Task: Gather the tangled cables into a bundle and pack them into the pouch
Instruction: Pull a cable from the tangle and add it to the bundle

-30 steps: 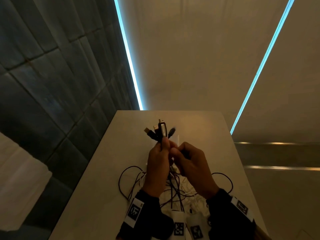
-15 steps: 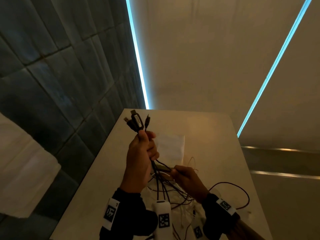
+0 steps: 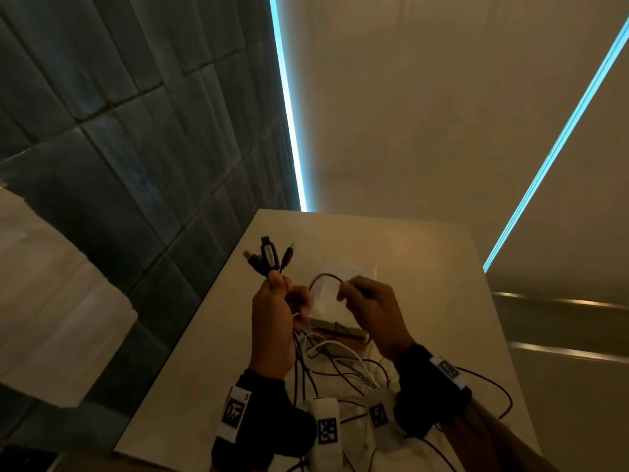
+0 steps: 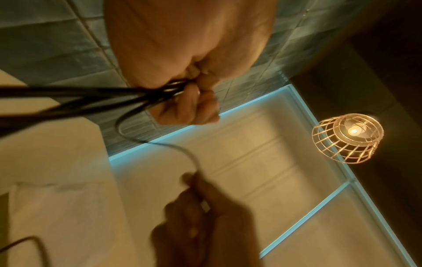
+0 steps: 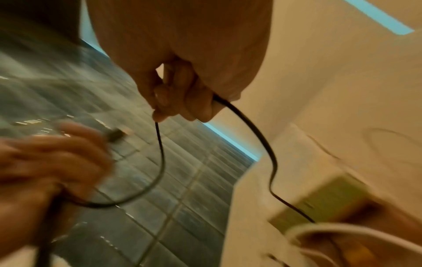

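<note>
My left hand (image 3: 277,298) is raised above the table and grips a bunch of black cables, their plug ends (image 3: 269,257) fanning out above the fist. The strands (image 4: 91,97) run out of that fist in the left wrist view. My right hand (image 3: 357,294) pinches a single black cable (image 3: 323,278) that arcs across to the left hand; the same cable (image 5: 160,162) loops down from the fingers in the right wrist view. Loose black and white cables (image 3: 340,362) hang and lie tangled on the table below both hands. A pale flat pouch (image 3: 350,270) lies behind the hands.
The light table (image 3: 425,253) is narrow, with a dark tiled wall (image 3: 136,148) along its left edge. A small olive-and-brown box (image 3: 337,327) lies under the hands. More cable (image 3: 503,393) loops out by the right wrist. A wire-cage lamp (image 4: 347,137) glows overhead.
My right hand has risen from the tangle on the table to the height of the left hand, drawing one black cable up with it. The left hand still holds the bunch upright.
</note>
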